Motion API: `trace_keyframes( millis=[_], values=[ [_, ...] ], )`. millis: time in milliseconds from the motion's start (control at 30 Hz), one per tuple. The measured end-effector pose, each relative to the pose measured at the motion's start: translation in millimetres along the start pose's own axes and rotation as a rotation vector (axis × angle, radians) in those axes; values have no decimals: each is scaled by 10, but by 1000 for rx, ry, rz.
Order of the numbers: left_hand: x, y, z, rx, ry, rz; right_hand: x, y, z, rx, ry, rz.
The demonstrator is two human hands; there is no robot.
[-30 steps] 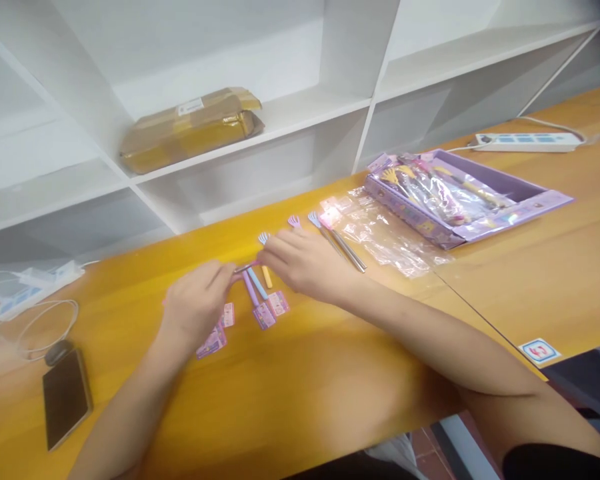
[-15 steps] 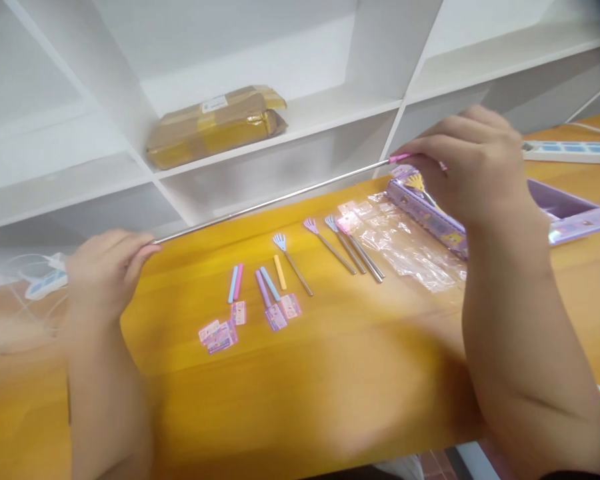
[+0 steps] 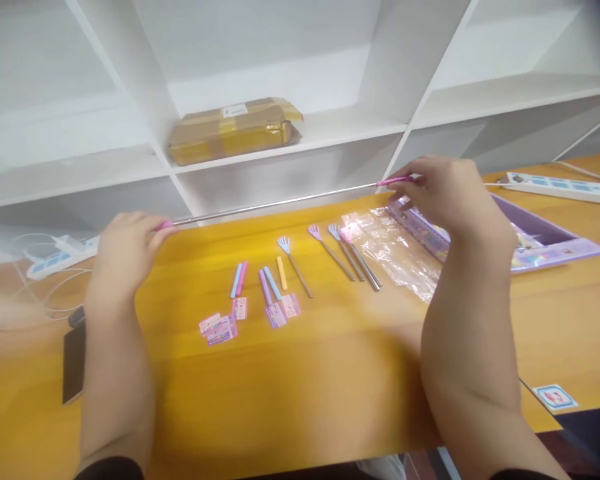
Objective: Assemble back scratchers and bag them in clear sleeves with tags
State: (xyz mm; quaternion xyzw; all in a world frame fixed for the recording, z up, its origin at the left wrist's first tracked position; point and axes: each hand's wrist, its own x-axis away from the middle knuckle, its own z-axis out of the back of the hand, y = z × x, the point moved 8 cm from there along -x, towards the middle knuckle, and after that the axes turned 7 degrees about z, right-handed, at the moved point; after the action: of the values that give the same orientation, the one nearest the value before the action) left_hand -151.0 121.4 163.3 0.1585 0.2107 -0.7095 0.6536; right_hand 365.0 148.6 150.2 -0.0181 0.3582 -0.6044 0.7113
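Observation:
A telescopic back scratcher (image 3: 280, 200) is stretched out long above the far side of the table, its thin metal rod sloping slightly up to the right. My left hand (image 3: 130, 243) pinches its pink left end, mostly hidden by the fingers. At the other end, my right hand (image 3: 447, 193) grips the pink piece. Below the rod lie a blue-headed back scratcher (image 3: 296, 267), a pink-headed one (image 3: 333, 253) and several more rods (image 3: 363, 263). Loose coloured handles (image 3: 239, 280), a yellow handle (image 3: 282, 273) and small printed cards (image 3: 221, 329) rest to their left.
Clear plastic bags (image 3: 400, 260) lie beside a purple display box (image 3: 555, 250) on the right. Power strips (image 3: 563, 187) sit at both sides, with cables at left. Behind the table (image 3: 290, 393) stands a white shelf unit (image 3: 330, 137) holding a taped parcel (image 3: 235, 133).
The camera view has shifted. My right hand has come lower and left, so the rod lies nearer level. Pink now shows at my left fingers too.

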Motion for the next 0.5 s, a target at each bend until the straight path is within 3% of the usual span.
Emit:
trace_keyframes(
  millis=[133,300,500],
  values=[
    [-4,-31,-39,-12,-21,18,34,-6,23,-77,50,45],
    [-5,-52,53,40,86,34,50,-33,55,-159,143,142],
    [-29,-94,87,198,207,25,14,-38,102,-78,242,209]
  ],
)
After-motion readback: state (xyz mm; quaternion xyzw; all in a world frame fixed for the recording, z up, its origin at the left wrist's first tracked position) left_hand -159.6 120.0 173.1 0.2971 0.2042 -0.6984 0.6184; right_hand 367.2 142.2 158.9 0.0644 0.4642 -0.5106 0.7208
